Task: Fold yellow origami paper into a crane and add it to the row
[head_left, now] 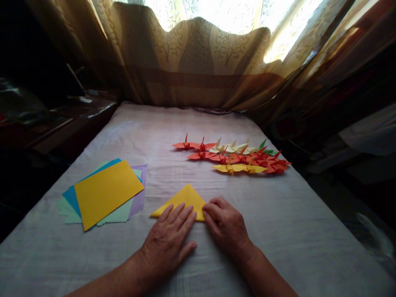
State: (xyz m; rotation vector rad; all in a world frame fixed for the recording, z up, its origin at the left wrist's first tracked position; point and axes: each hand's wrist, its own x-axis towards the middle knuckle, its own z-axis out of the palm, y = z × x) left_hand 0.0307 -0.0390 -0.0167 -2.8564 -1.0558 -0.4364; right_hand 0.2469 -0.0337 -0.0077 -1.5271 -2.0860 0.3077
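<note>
A yellow paper folded into a triangle (185, 199) lies on the white cloth in front of me. My left hand (169, 239) rests flat on its lower edge, fingers stretched out and together. My right hand (225, 225) presses the triangle's right corner with curled fingers. To the left lies a stack of coloured paper squares (105, 192) with a yellow sheet on top.
Several folded paper cranes (238, 156) in red, orange, yellow, cream and green lie in rows at the back right. The white cloth (278, 231) covers the table. A brown patterned curtain (198, 62) hangs behind. Dark furniture stands on both sides.
</note>
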